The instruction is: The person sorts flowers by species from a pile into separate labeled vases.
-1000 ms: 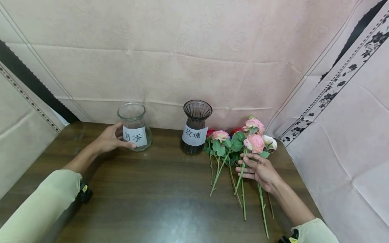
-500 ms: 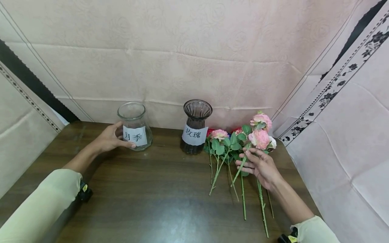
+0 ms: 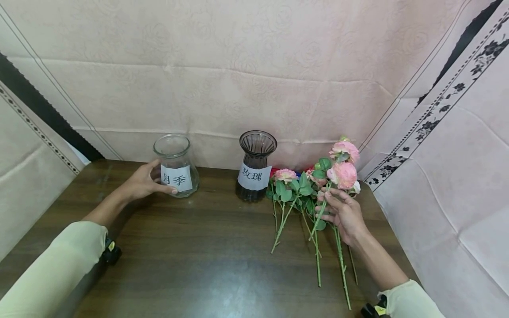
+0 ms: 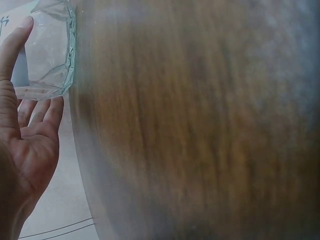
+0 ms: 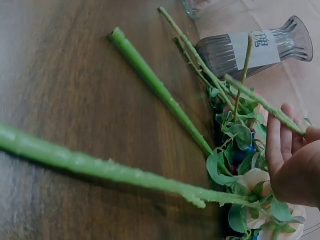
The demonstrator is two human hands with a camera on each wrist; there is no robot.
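One pink flower spray (image 3: pixel 343 176) is held at the right of the desk (image 3: pixel 199 265), its stem pinched between thumb and fingers in the right hand's grip (image 3: pixel 345 216). It's tilted lengthwise: blooms pointed up and back, slightly right, bare stem end aimed down toward the near side and a bit left. Around it, loose flowers (image 3: pixel 286 194) in pink, red and white are piled, most stems pointed at the near edge; knobbly green skin can be seen up close from the right wrist.

Left of the pile, a smoky vase (image 3: pixel 249 194) is stood upright, ribbed glass, flared rim, pale label (image 3: pixel 255 176) marked 玫瑰. What's inside can't be made out through the dark glass. Farther left, a rounder clear vase (image 3: pixel 192 183), marked 月季, is held upright by the left hand's grip (image 3: pixel 139 182), thumb in front. Behind everything, creased pale cloth (image 3: pixel 238 88) is hung.
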